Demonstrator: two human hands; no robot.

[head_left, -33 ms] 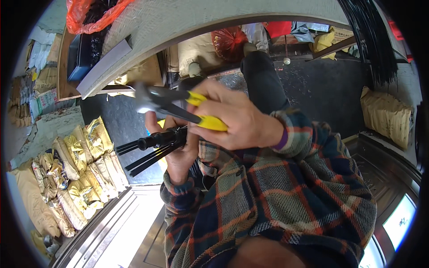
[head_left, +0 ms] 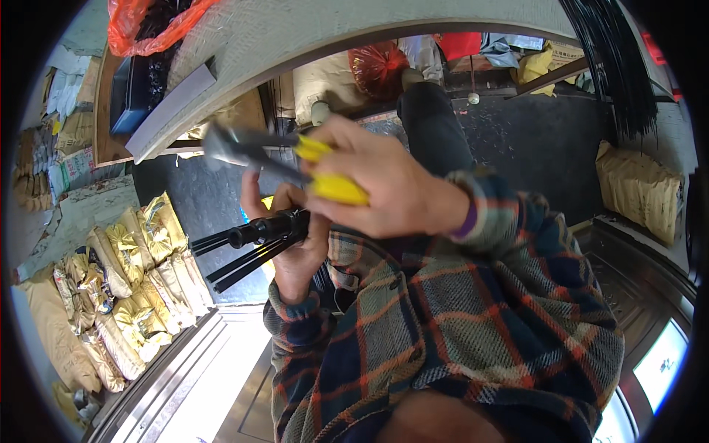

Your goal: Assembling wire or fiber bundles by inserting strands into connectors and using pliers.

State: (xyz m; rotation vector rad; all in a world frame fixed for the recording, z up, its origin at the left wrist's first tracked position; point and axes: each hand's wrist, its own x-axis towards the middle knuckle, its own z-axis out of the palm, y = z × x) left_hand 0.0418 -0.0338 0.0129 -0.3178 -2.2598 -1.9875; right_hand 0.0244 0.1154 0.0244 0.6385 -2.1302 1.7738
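Observation:
Fingers wrapped round the yellow handles, my right hand (head_left: 384, 181) grips a pair of pincers (head_left: 258, 155). Their dark metal head, smeared by motion, points up and left, and the handles stand somewhat apart. Below them my left hand (head_left: 292, 258) holds a black tube-like piece with several thin black rods (head_left: 258, 235) beside it; its round hollow end and the rod ends point left. One left finger sticks up near the pincers' head, with a gap between. The right ends of the black piece are hidden in my left hand.
A grey-white table (head_left: 354, 26) curves across the far side, with an orange plastic bag (head_left: 148, 40) at its left. Long black strands (head_left: 617, 74) hang at the far right. Brown paper packages (head_left: 129, 288) lie at left, and another brown sack (head_left: 639, 192) stands at right.
My right hand has shifted slightly left and up, carrying the pincers' head away from the black piece. My left hand and the black piece stay nearly where they were.

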